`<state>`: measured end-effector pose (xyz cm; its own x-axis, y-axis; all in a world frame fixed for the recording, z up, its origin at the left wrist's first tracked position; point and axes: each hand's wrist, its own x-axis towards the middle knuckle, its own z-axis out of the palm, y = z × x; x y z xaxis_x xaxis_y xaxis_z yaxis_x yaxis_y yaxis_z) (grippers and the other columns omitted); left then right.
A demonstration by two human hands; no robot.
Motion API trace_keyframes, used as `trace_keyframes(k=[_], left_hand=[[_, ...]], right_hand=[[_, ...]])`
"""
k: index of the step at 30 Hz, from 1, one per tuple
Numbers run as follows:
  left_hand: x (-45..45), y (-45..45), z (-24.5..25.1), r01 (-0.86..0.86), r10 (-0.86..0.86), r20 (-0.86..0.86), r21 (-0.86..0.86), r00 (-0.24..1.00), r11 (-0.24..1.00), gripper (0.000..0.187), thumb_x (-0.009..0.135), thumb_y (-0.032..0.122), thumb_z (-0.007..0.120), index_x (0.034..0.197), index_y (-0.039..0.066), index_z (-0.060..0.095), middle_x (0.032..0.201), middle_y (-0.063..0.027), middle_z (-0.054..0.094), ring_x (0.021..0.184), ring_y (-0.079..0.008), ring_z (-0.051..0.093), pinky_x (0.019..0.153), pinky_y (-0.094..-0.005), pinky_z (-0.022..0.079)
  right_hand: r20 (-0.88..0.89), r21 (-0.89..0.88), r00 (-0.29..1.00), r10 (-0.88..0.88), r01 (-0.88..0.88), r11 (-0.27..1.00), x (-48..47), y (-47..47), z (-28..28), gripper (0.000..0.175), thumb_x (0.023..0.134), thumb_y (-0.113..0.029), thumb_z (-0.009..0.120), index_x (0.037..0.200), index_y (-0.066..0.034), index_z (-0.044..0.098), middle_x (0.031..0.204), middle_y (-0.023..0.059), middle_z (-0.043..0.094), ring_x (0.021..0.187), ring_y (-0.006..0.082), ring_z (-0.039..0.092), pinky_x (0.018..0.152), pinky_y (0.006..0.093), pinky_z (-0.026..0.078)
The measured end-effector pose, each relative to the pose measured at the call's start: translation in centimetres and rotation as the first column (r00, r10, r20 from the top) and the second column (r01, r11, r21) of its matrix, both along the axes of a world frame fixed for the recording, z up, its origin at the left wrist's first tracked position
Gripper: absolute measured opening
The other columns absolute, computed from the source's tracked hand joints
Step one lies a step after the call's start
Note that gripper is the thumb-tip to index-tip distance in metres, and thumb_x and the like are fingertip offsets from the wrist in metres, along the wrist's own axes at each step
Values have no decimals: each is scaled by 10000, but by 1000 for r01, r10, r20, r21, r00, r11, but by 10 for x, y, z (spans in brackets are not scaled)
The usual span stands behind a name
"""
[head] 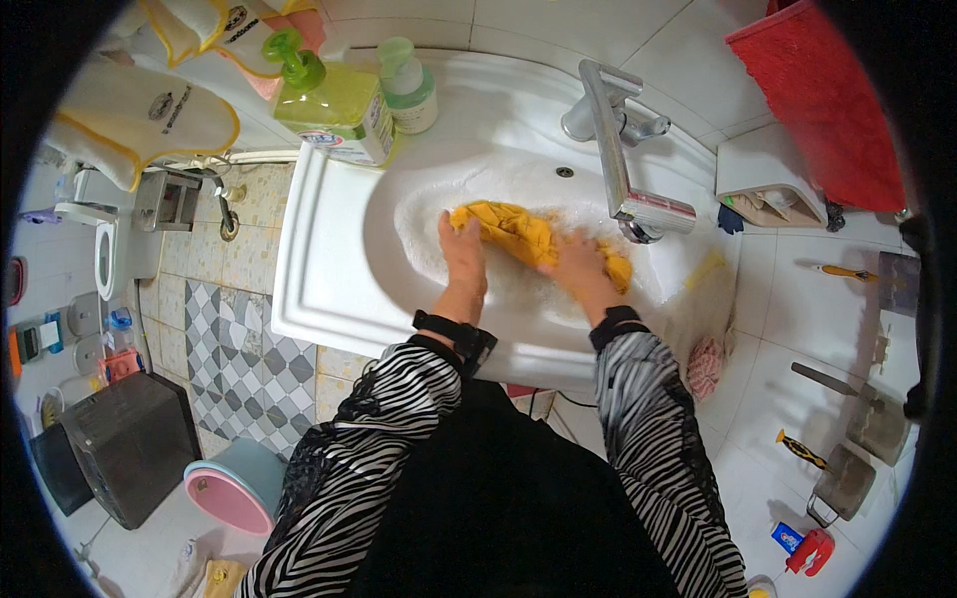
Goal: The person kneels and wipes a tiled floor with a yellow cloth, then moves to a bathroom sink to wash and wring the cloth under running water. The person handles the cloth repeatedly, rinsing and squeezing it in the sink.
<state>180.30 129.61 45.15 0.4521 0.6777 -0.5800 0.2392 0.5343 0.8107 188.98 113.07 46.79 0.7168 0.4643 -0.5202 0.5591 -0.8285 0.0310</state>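
A wet yellow cloth [516, 232] stretches across the white washbasin [321, 299], over soapy water and foam [419, 232]. At the cloth's left end, my left hand [463, 250] grips it with thumb and fingers. My right hand [579, 265], slightly blurred, is on the cloth near its right end, fingers bent over it; its fingertips are hard to make out. Above the basin's right side reaches the spout of a chrome faucet [613, 149].
A green pump bottle [333, 112] and a smaller pump bottle [410, 93] stand on the basin's back left corner. Towels [149, 112] hang at upper left, a red towel [830, 112] at upper right. Nested basins [232, 486] are at lower left, near a dark bin-like box [131, 448].
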Motion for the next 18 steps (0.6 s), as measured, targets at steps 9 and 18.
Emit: trace_keyframes(k=[9, 18], left_hand=[[0, -29, -15, -63, 19, -107, -425, 994, 903, 634, 852, 275, 519, 1368, 125, 183, 1327, -140, 336, 1197, -275, 352, 985, -441, 288], [-2, -16, 3, 104, 219, 307, -766, 926, 634, 313, 849, 281, 500, 1112, 119, 451, 900, -97, 565, 867, -253, 555, 723, -387, 485]], right_hand=[[-394, 269, 894, -212, 333, 904, -8, 35, -17, 535, 778, -119, 521, 1284, -90, 350, 1207, 240, 470, 1066, 347, 508, 884, 393, 415], [-480, 604, 877, 11, 322, 729, -30, 59, 51, 453, 784, -419, 542, 946, 0, 594, 918, 191, 608, 852, 341, 583, 752, 403, 445]])
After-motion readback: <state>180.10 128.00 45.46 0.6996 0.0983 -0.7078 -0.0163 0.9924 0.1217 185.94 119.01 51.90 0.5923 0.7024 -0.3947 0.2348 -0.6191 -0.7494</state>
